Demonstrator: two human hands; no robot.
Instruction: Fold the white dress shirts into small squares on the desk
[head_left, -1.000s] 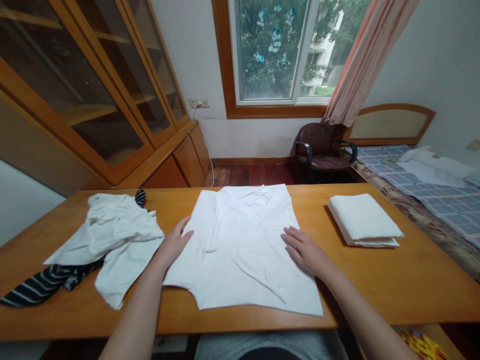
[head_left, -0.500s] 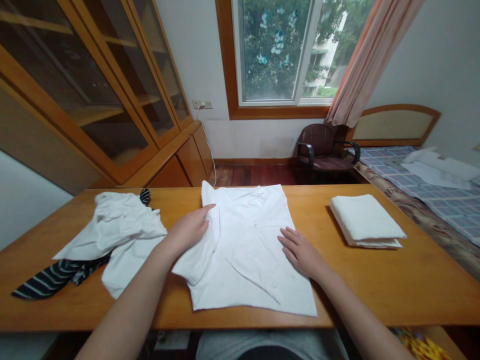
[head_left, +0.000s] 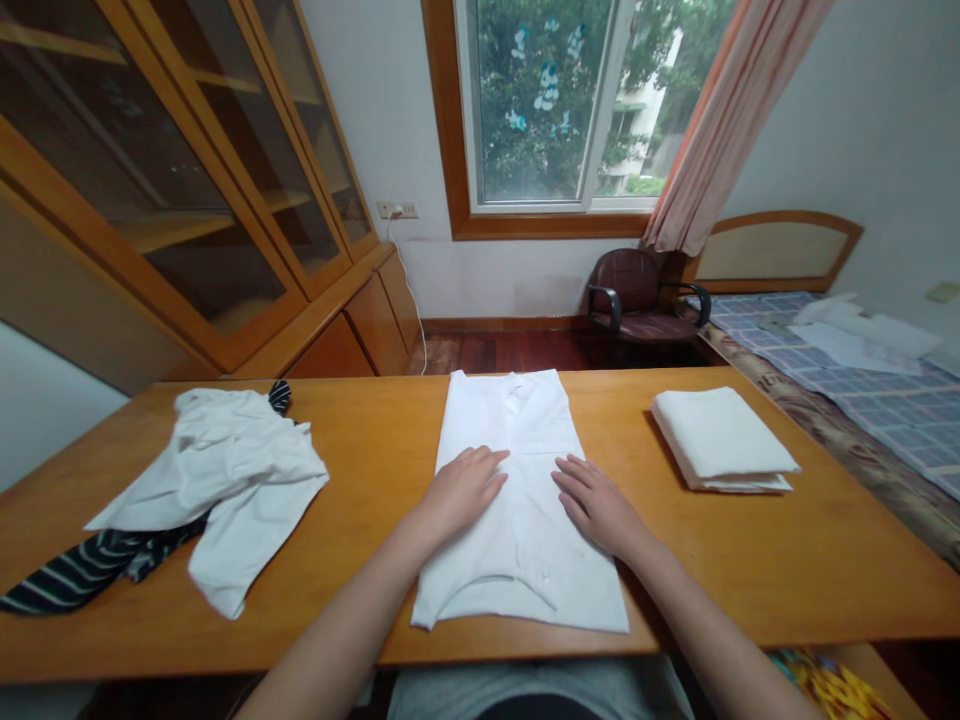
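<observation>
A white shirt (head_left: pixel 517 420) lies flat on the wooden table (head_left: pixel 375 450) in front of me, folded into a long narrow strip. My left hand (head_left: pixel 463 488) rests palm down on its left half, fingers stretched out. My right hand (head_left: pixel 596 502) lies flat on the right half, fingers apart. Neither hand grips the cloth. The two hands are close together near the shirt's middle.
A crumpled white garment (head_left: pixel 225 470) with a dark striped tie (head_left: pixel 82 565) lies at the table's left. A folded white stack (head_left: pixel 720 440) sits at the right. Behind are a glass-door cabinet (head_left: pixel 187 180), a chair (head_left: pixel 637 295), a window and a bed (head_left: pixel 862 370).
My left hand has carried the shirt's left side over to the right and laid it down, so the shirt is now a narrow strip. My right hand has barely moved.
</observation>
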